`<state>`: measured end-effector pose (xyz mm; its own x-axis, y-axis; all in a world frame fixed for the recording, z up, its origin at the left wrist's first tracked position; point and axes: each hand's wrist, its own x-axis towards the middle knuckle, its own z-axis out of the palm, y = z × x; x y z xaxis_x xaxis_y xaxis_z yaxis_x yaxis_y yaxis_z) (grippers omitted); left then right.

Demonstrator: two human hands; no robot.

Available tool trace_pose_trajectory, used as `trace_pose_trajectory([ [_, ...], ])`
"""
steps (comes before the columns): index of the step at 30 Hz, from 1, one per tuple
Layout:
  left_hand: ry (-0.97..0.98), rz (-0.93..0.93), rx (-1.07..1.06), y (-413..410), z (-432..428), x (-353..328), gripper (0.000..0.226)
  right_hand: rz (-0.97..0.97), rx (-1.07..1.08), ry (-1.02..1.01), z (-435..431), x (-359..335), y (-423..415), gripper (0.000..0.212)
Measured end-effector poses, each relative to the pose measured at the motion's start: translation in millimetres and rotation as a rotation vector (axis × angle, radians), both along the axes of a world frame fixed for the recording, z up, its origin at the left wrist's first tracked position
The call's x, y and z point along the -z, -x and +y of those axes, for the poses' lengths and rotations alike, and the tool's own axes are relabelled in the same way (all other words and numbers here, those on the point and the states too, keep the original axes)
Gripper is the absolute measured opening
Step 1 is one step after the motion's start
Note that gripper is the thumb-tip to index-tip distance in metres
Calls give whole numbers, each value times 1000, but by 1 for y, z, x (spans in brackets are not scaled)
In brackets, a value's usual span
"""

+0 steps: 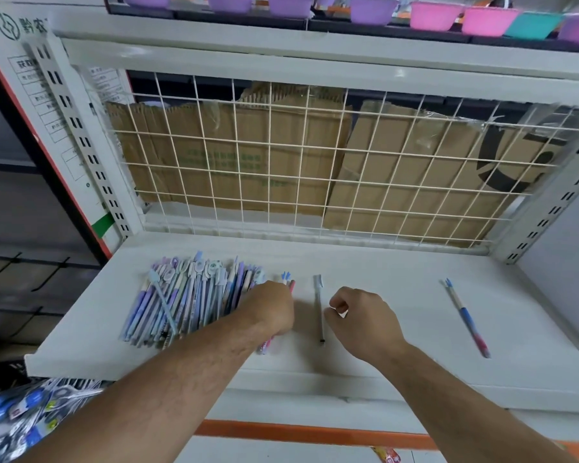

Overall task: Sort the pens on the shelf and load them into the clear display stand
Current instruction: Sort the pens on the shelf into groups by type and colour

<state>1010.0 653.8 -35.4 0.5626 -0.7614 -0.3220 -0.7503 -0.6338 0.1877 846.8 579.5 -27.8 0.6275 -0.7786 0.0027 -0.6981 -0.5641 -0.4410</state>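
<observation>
A white metal shop shelf (381, 295), with a wire mesh (315, 152) at the back, flattened cardboard (241, 162) behind it and coloured bowls (435, 16) on the tier above. On the shelf's left sits the big pile of pens (188, 295), caps toward the mesh. At its right edge the left hand (271, 309) is down on a small bunch of pens (264, 347), grip closed round them, pink barrels poking out both ends. Just beside lies a lone grey pen (319, 305). The right hand (361, 315) hovers at its side, grip curled in, nothing in it that I can see. Well off right there's a blue-and-pink pen (467, 319). This looks like sorting, early going, with no clear display stand in view. Next call: lift that bunch clear without dragging the pile.
</observation>
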Motion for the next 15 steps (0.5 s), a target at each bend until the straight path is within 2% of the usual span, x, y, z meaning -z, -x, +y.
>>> trace_pose_trajectory([
  [2,33,52,-29,0,0,2,51,-4,0,-15,-2,0,4,12],
  [5,40,62,-110,-1,0,-6,22,-19,-6,-42,-5,0,9,11],
  [7,167,120,-148,0,-1,-10,20,-41,-1,-74,-8,-1,12,10],
  [11,414,496,-228,15,-17,-16,30,-184,-7,-237,-11,-7,13,9],
  [15,533,784,-232,40,-36,-20,30,-363,-10,-422,-16,-19,22,15],
])
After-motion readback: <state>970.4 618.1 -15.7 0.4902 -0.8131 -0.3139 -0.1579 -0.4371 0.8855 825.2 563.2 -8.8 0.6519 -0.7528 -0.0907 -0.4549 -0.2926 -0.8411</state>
